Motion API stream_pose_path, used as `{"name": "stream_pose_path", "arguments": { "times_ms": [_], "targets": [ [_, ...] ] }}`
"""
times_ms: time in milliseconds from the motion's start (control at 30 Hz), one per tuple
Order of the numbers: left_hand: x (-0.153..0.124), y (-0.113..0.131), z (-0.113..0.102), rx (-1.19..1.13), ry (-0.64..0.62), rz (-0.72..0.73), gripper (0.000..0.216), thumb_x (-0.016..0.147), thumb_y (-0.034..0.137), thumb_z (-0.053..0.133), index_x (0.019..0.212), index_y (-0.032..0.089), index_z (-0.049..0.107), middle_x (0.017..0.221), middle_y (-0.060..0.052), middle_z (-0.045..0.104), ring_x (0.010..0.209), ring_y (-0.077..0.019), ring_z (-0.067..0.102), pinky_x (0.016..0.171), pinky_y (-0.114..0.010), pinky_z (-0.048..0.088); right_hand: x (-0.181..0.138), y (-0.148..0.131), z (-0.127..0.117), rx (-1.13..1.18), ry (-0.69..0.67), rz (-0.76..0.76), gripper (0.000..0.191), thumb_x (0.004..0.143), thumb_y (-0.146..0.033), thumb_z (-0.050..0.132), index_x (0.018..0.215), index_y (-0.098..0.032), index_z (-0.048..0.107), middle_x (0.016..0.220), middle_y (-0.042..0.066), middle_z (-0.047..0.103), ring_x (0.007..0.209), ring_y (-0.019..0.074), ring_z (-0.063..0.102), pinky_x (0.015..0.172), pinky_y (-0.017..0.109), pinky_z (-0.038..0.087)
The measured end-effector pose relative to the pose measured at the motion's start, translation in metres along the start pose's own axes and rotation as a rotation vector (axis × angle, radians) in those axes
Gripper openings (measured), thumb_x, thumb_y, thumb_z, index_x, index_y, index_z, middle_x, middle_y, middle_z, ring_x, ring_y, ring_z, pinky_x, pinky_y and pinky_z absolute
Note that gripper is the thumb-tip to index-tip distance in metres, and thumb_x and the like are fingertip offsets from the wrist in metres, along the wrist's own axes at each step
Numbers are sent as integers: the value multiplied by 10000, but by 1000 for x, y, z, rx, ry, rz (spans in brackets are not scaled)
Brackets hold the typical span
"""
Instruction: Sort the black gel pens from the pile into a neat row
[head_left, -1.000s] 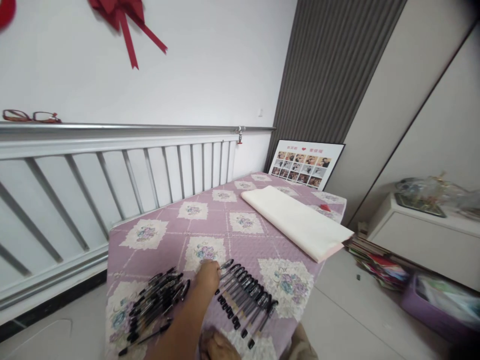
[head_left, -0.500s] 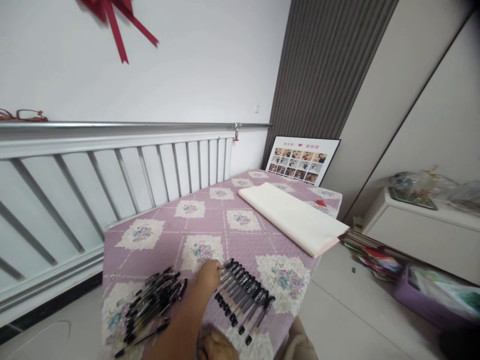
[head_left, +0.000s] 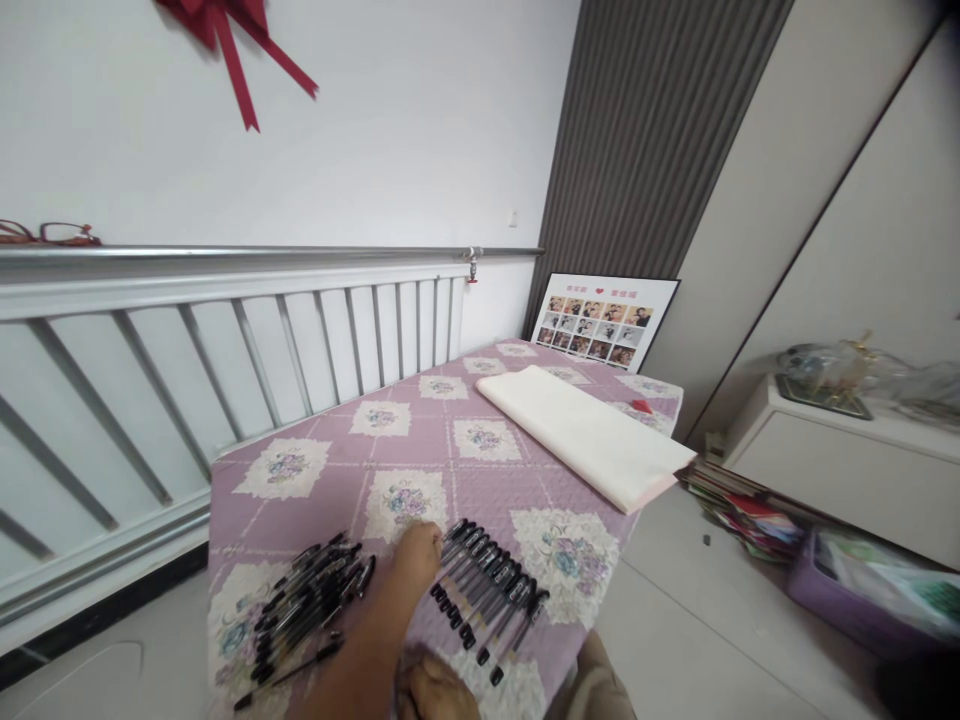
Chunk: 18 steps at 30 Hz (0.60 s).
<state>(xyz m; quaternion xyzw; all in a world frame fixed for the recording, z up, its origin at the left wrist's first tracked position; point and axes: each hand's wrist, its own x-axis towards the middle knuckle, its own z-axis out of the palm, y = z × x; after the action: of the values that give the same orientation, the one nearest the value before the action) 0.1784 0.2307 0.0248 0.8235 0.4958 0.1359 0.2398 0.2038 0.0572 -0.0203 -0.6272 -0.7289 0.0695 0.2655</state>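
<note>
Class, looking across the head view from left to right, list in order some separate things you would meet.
Eyeglasses, loose pile of pens, outstretched hand, row of pens, small red item, purple bin.

Downward head view across the table [head_left: 420, 436]

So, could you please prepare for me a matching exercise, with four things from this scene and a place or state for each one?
Things:
1. row of black-capped pens
2. pile of black-capped pens
3. eyeglasses
4. cream sheet

Places or states:
A. on the floral tablecloth, beyond both groups of pens
B. side by side, right of the left hand
C. seen just above the metal pipe
D. jumbled together, left of the left hand

Right pairs: 1-B, 2-D, 3-C, 4-A
</note>
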Motion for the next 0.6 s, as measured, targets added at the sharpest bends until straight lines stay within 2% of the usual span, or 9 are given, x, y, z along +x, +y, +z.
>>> {"name": "stream_pose_path", "arguments": {
  "times_ms": [133, 233, 433, 600],
  "targets": [
    [-11, -3, -15, -32, 65, 20, 201, 821, 148, 499, 944, 175, 655, 985, -60, 629, 940, -160, 566, 845, -239, 390, 1, 1, 2, 5, -12, -33, 200, 705, -79, 564, 823, -241, 570, 809, -23, 645, 742, 123, 621, 686, 159, 453],
    [-33, -16, -32, -61, 120, 39, 227, 834, 142, 460, 966, 183, 641, 995, -52, 628, 960, -154, 559, 877, -245, 391, 0, 2, 5, 20, 6, -46, 234, 689, -48, 542, 833, -233, 554, 803, -18, 630, 747, 123, 611, 699, 162, 451],
    [-105, -75, -65, -116, 306, 44, 227, 847, 212, 428, 917, 213, 644, 952, -64, 644, 948, -202, 565, 878, -315, 431, 1, -3, 0, 58, 61, -29, 218, 710, -47, 502, 809, -238, 533, 770, -17, 613, 754, 133, 608, 713, 182, 456],
    [-160, -117, -70, -10, 377, -45, 264, 882, 258, 404, 943, 221, 659, 963, -71, 646, 934, -218, 578, 863, -333, 440, 5, -15, -14, 78, 87, -19, 160, 809, -113, 460, 787, -236, 560, 771, 0, 632, 754, 149, 628, 708, 218, 477]
  ]
}}
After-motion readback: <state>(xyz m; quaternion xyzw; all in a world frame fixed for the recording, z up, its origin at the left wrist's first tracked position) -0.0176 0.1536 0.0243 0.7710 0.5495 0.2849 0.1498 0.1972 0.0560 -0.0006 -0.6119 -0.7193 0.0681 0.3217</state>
